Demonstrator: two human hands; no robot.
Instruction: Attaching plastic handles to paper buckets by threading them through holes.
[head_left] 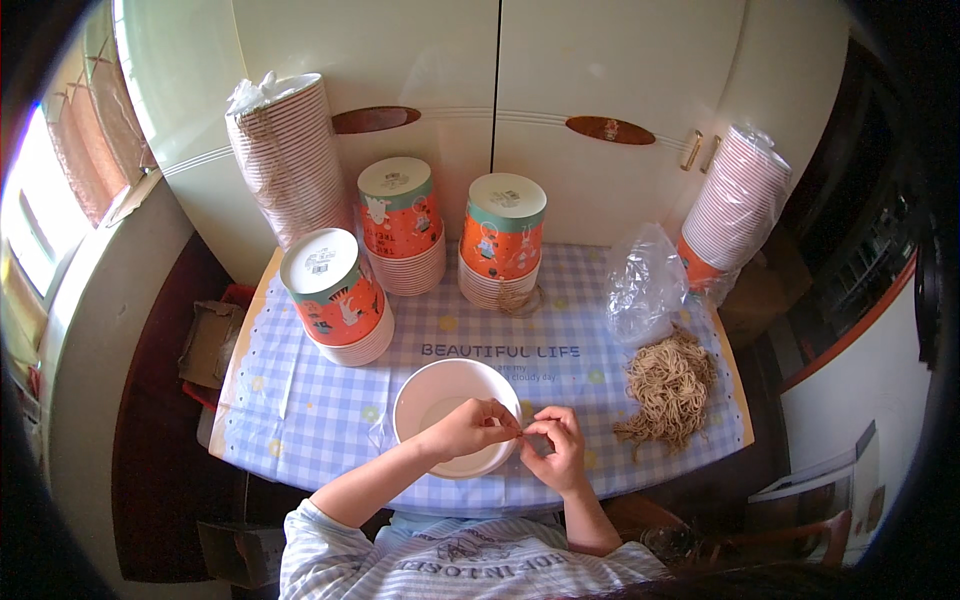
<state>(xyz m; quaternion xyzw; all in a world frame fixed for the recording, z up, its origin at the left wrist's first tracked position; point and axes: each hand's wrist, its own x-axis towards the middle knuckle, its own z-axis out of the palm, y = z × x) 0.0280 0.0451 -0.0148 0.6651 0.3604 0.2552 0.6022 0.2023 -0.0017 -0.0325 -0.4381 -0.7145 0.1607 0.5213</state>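
White bucket, open end up, near the front edge of the bench. Left hand and right hand meet at its right rim, fingers pinched; anything between them too small to tell. Risk: a hard tug could tip it. Tangled cord heap, right, could knot if pulled.

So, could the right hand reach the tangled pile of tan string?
Probably yes: only blue-and-white checked tablecloth lies between the right hand and the string pile.
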